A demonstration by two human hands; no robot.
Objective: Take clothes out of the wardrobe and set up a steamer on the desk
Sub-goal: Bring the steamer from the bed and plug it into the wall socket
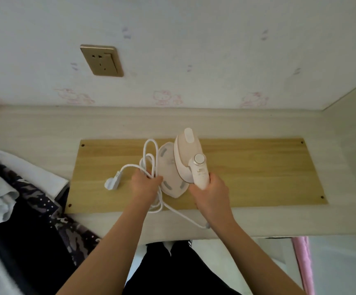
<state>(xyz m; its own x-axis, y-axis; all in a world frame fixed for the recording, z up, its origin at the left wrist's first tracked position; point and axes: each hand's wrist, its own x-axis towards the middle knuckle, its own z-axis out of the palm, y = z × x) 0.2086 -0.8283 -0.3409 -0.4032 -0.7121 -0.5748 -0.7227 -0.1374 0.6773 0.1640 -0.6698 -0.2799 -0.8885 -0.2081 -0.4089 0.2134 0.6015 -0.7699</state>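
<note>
The right hand [210, 191] grips the steamer [188, 160] by its handle above the bench [258, 171]. Left of the steamer, the left hand [145, 184] clutches the coiled cord [151, 154]. The handle's printed mark is seemingly a logo, too blurred to read.

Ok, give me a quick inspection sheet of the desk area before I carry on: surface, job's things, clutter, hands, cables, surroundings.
Surface: pale desk with a yellow wooden board lying flat on it.
Job's things: steamer over the board, beside its base plate; clothes piled at the desk's left end.
Clutter: nothing seen.
Hands: left hand grips the looped cord; right hand grips the steamer's handle.
Cables: white cord partly coiled, trailing to the desk's front edge; plug lies on the board, not plugged in.
Surroundings: wall socket above the desk, nothing plugged into it; patterned wallpaper; pink fabric at lower right.
</note>
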